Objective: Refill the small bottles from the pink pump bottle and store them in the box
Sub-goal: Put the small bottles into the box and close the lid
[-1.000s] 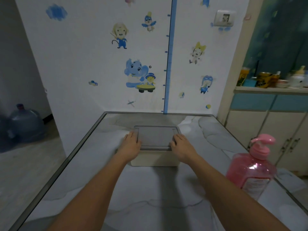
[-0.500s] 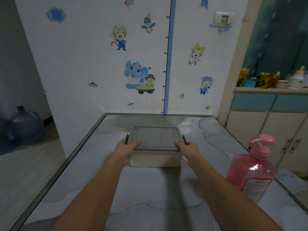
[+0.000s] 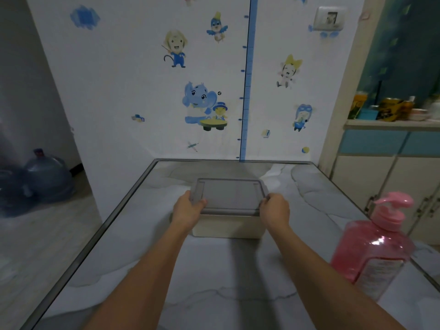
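Centrally, one cream box (image 3: 228,226) is seen on the grey marbled table (image 3: 142,270), its grey lid (image 3: 229,195) gripped at both ends: the left hand (image 3: 189,209) and right hand (image 3: 275,209) are curled around its edges. One pink pump bottle (image 3: 371,246) stands at the right. Behind, a stickered wall (image 3: 142,79); two water jugs (image 3: 47,177) are seen on the floor.

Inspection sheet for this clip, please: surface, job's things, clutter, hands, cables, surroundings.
Surface: marbled grey table, metal-edged, against the wall.
Job's things: cream box with grey lid at mid table; pink pump bottle at the right edge; small bottles not seen.
Clutter: nothing seen.
Hands: left hand and right hand each grip an end of the lid.
Cables: nothing seen.
Surroundings: cartoon stickers on the wall, water jugs on the floor, cabinet at right.
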